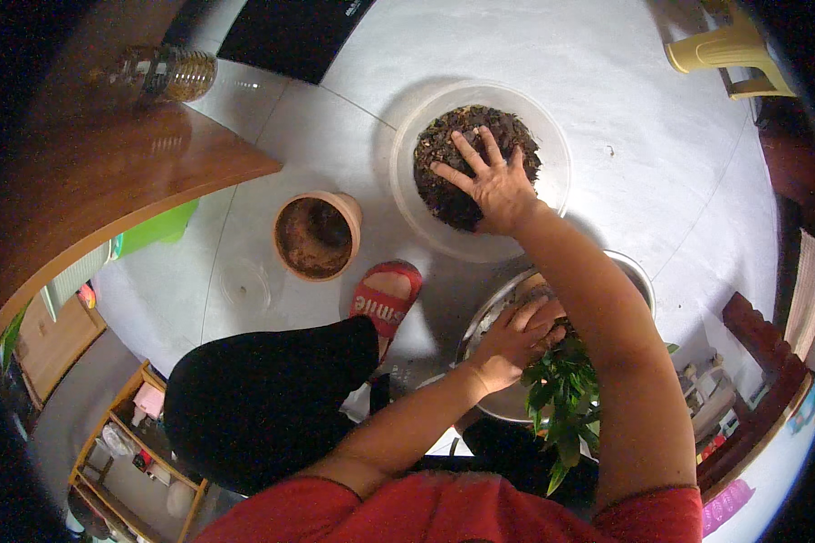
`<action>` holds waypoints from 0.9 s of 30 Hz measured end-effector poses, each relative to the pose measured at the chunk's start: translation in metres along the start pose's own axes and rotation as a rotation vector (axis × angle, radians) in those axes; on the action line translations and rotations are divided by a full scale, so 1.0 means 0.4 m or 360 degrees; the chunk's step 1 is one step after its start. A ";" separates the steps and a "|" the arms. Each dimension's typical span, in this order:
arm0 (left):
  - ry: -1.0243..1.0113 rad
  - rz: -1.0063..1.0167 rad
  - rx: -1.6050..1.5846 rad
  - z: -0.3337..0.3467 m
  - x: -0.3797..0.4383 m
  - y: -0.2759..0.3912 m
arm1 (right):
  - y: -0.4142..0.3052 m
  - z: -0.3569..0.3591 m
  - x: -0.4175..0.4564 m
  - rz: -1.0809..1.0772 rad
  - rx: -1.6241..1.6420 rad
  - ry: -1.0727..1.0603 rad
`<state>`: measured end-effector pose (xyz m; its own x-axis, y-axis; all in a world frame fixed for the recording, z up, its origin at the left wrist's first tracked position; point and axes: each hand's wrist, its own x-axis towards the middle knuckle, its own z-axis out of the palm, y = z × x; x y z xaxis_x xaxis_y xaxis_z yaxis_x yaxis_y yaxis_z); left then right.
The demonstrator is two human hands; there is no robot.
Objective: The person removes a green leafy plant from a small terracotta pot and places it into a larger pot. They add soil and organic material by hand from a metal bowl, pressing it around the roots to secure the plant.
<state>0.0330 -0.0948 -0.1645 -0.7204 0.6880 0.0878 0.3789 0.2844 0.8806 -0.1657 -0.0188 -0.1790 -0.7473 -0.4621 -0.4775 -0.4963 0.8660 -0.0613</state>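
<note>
My right hand (499, 186), fingers spread, rests on the dark potting soil (448, 203) inside a translucent round plastic tub (411, 224). Nearer to me, my left hand (519, 339) is over a metal basin (479, 326), its fingers bent at the base of a leafy green plant (560, 387). My right forearm covers part of the basin and plant, so whether the left fingers grip the plant's base cannot be told. A terracotta-coloured pot (318, 235), with brown residue inside, lies or tilts on the floor left of the tub.
A clear round plastic dish (244, 284) is on the tiled floor, left of my red slipper (388, 298). A wooden tabletop (176, 153) with a jar (176, 73) juts in at the left. A yellow plastic stool (720, 51) stands far right; a wooden shelf (129, 461) is lower left.
</note>
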 end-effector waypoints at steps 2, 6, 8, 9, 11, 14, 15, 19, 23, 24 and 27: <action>-0.0074 0.0005 0.0140 0.001 -0.016 -0.001 | -0.007 0.002 0.005 0.0006 0.0123 -0.0144; 0.0001 -0.0009 0.0196 -0.026 0.002 0.015 | 0.009 0.047 0.010 0.0045 0.0240 -0.0003; -0.0060 -0.0015 0.0255 -0.055 0.024 0.034 | 0.021 0.092 0.010 0.0002 0.0360 0.0124; -0.0080 -0.0024 0.0294 -0.066 0.031 0.039 | 0.022 0.088 0.010 -0.0033 0.0416 0.0194; -0.0019 -0.0005 0.0227 -0.045 0.011 0.027 | 0.027 0.080 0.011 -0.0071 0.0487 0.0269; -0.0141 -0.0049 0.0264 -0.052 0.015 0.037 | 0.035 0.075 0.016 0.0110 0.0848 0.0362; -0.0213 -0.0079 0.0295 -0.055 0.017 0.043 | 0.038 0.067 0.013 0.0143 0.1050 0.0390; -0.0234 0.0033 0.0329 -0.029 0.007 0.017 | 0.051 0.012 0.019 0.0171 0.1542 0.0549; -0.0327 0.0008 0.0348 -0.080 0.011 0.048 | 0.071 -0.080 -0.003 0.0099 0.1978 0.0453; -0.0350 0.0000 0.0324 -0.087 0.013 0.051 | 0.076 -0.114 -0.017 0.0091 0.2114 0.0370; -0.0388 0.0008 0.0483 -0.071 0.022 0.048 | 0.101 -0.217 -0.086 0.0052 0.2384 0.0312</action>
<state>0.0173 -0.1024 -0.1336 -0.5729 0.8179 -0.0537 0.5629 0.4402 0.6995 -0.1983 0.0153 -0.0890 -0.8543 -0.3518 -0.3826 0.3267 0.2091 -0.9217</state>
